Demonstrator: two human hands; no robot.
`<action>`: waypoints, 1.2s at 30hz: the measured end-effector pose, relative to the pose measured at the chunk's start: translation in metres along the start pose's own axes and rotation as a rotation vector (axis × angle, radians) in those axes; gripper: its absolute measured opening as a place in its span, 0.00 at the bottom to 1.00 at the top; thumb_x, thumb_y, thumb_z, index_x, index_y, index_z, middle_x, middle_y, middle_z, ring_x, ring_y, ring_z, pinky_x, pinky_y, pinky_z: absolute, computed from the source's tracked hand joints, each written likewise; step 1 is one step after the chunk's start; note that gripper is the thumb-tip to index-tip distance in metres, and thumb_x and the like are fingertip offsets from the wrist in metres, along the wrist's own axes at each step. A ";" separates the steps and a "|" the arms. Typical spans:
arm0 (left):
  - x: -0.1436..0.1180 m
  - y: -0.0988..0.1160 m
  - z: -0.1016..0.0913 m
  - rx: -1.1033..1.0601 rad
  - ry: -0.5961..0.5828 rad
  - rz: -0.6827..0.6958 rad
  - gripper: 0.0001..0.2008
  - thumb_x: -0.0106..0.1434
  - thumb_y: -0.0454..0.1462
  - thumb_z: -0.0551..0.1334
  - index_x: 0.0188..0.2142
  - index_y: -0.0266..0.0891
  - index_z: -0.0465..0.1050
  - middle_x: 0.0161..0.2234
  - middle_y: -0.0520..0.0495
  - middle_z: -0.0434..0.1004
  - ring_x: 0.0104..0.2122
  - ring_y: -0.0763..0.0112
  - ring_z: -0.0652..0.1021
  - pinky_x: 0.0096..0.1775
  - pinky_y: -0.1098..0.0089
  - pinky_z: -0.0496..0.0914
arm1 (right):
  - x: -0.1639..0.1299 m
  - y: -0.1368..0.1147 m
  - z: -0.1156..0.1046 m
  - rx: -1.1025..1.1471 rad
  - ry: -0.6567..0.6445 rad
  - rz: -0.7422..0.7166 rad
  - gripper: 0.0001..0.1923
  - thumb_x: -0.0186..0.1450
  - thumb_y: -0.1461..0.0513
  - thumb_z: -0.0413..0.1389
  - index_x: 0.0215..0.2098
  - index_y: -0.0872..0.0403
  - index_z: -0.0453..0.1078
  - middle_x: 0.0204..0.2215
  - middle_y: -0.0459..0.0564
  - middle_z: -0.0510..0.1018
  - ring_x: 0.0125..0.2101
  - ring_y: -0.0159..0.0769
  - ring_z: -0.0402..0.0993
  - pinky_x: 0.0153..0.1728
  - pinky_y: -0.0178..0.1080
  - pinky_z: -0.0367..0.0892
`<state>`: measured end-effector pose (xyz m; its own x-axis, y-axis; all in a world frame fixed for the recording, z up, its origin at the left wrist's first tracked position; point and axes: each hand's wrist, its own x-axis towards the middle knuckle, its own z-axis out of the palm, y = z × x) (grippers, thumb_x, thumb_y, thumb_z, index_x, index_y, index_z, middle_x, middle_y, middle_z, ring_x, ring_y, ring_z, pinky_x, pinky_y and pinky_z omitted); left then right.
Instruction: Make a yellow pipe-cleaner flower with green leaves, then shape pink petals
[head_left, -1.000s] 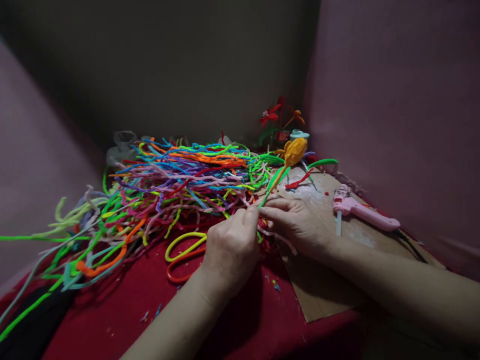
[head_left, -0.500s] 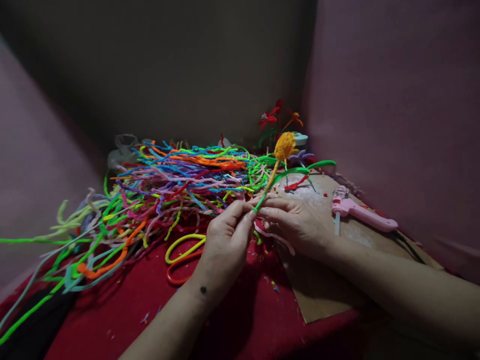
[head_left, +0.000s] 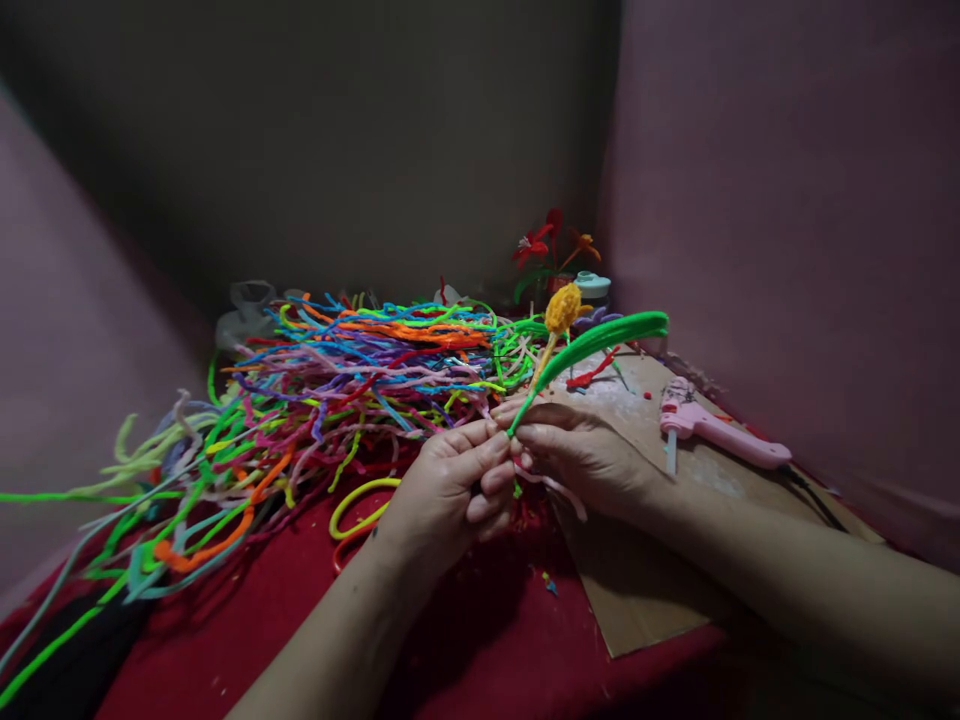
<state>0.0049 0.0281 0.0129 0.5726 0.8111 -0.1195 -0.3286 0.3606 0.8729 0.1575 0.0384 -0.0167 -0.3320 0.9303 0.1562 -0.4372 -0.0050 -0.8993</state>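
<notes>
Two hands meet over the red cloth [head_left: 247, 640], fingertips pinched together on one thin stem [head_left: 525, 398]. The left hand [head_left: 442, 485] is curled nearly shut, thumb and forefinger nipping the stem's lower end; the right hand [head_left: 581, 455] closes on the same spot from the other side, its fingers bent over the stem. From that pinch the stem rises up and away to a yellow bud [head_left: 562, 307], and a green leaf [head_left: 607, 337] sweeps out beside it toward the far right.

Beyond the left hand lies a wide heap of pipe cleaners [head_left: 337, 370] in many colours, spreading off to the left and touching nothing the hands hold. Just near the left knuckles, a yellow loop [head_left: 358, 497] rests on the cloth. Under the right hand and forearm sits a sheet of cardboard [head_left: 645, 590]. Right of the right hand, well apart, a pink glue gun [head_left: 720, 432] lies on that cardboard. Past the bud, red flowers [head_left: 540, 243] stand against the wall. Nothing lies between the hands and the bud.
</notes>
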 end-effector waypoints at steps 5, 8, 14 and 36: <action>0.000 -0.001 0.000 0.009 0.016 -0.011 0.08 0.60 0.38 0.59 0.28 0.36 0.66 0.16 0.60 0.55 0.10 0.87 0.51 0.12 0.83 0.54 | 0.001 0.001 0.000 0.060 0.000 0.032 0.11 0.56 0.62 0.61 0.39 0.51 0.75 0.26 0.43 0.73 0.26 0.27 0.66 0.30 0.32 0.61; 0.000 -0.001 0.001 0.044 0.031 -0.008 0.09 0.58 0.40 0.60 0.29 0.37 0.66 0.16 0.60 0.55 0.10 0.87 0.51 0.12 0.82 0.54 | -0.001 -0.001 0.003 0.057 0.004 0.040 0.09 0.56 0.62 0.61 0.37 0.52 0.75 0.26 0.43 0.73 0.26 0.27 0.67 0.30 0.33 0.61; -0.001 0.003 0.009 0.503 0.229 0.182 0.10 0.58 0.41 0.59 0.26 0.36 0.67 0.17 0.56 0.65 0.13 0.81 0.65 0.17 0.78 0.59 | -0.003 0.000 0.001 -0.060 0.070 0.012 0.07 0.57 0.60 0.60 0.35 0.51 0.74 0.28 0.45 0.74 0.28 0.30 0.68 0.30 0.35 0.63; 0.001 -0.004 0.001 0.679 0.310 0.290 0.06 0.58 0.37 0.59 0.26 0.37 0.69 0.14 0.56 0.65 0.14 0.79 0.65 0.17 0.79 0.59 | 0.000 -0.004 0.001 -0.117 0.072 0.016 0.12 0.57 0.56 0.60 0.39 0.51 0.75 0.18 0.42 0.67 0.21 0.28 0.64 0.24 0.33 0.64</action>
<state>0.0074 0.0272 0.0093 0.2667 0.9566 0.1174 0.1537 -0.1625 0.9747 0.1585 0.0382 -0.0123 -0.2754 0.9544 0.1150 -0.3307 0.0182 -0.9435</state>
